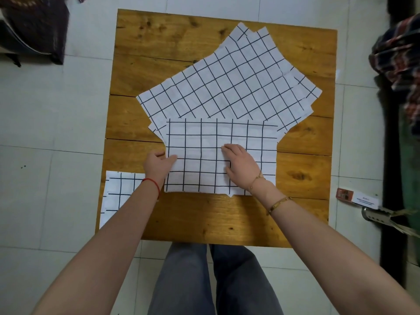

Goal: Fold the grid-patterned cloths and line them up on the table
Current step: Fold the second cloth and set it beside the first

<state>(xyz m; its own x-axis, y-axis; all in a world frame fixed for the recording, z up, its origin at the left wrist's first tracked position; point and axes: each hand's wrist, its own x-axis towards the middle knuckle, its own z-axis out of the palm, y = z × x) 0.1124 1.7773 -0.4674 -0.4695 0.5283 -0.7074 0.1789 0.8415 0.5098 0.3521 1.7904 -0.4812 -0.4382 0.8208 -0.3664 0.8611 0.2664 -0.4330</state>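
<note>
A white cloth with a black grid (204, 142), folded to a rectangle, lies near the middle front of the wooden table (227, 223). My left hand (158, 164) pinches its left edge, thumb on top. Flat on the cloth's middle rests my right hand (238, 165), fingers straight. Behind it a stack of unfolded grid cloths (227, 80) lies spread at an angle. A smaller folded grid cloth (118, 194) sits at the table's front left corner, partly under my left forearm.
The table stands on a light tiled floor. Dark fabric and a chair (34, 30) sit at the far left. Plaid cloth (400, 60) hangs at the right, with a small box (356, 197) and a metal object (375, 215) on the floor.
</note>
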